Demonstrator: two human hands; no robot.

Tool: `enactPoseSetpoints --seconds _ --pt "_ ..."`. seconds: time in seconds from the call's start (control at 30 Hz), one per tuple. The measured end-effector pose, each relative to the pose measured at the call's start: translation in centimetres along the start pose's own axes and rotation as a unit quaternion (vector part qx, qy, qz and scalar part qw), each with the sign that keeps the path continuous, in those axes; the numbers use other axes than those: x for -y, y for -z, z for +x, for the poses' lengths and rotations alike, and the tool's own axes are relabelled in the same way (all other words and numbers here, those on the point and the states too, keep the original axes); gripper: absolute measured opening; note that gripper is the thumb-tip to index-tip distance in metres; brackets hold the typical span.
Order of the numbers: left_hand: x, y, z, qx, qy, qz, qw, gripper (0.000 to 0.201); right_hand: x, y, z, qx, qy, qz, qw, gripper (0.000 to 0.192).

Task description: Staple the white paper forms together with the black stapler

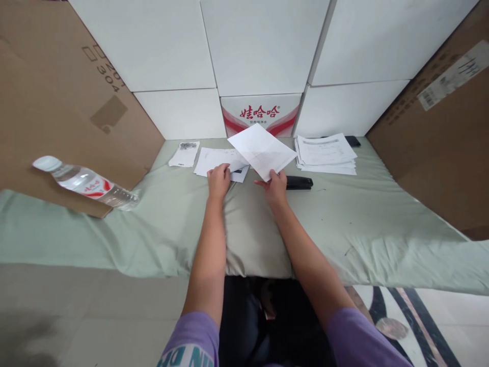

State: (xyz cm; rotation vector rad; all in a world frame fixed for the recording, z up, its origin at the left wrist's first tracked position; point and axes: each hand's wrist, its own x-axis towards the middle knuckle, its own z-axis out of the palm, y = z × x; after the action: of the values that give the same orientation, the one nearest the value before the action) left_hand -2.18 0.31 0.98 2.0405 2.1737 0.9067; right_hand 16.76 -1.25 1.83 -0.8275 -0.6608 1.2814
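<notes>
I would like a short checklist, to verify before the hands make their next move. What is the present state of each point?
1. Raised sheet held by the right hand: ok, gripped at its near corner.
2. Left hand at the loose papers: ok, though whether it pinches one cannot be told.
3. Black stapler close by: ok, it lies just beside the right hand.
4. Staples loaded: cannot tell, the inside is hidden.
5. Paper stack squared up: not ok, its edges are uneven.
6. Water bottle apart from the papers: ok, it is far to the left.
</notes>
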Motion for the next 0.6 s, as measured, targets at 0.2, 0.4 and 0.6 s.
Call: enactPoseSetpoints --seconds 0.2,0.4,0.6 --pt "-0.3 1.0 -0.5 0.010 -0.003 -0.001 1.000 0.029 0.0 0.0 0.1 -0.013 -0.009 0.003 1.000 0.041" --pt "1.6 1.0 -0.3 -0.054 0.291 0.072 0.953 0.074 0.1 -0.1 0.0 0.002 -0.019 0.001 1.000 0.036" --pt "2.2 1.0 -0.1 -0.048 0.307 0.070 0.948 0.065 -1.3 0.1 0.2 0.016 -0.049 -0.093 0.994 0.024"
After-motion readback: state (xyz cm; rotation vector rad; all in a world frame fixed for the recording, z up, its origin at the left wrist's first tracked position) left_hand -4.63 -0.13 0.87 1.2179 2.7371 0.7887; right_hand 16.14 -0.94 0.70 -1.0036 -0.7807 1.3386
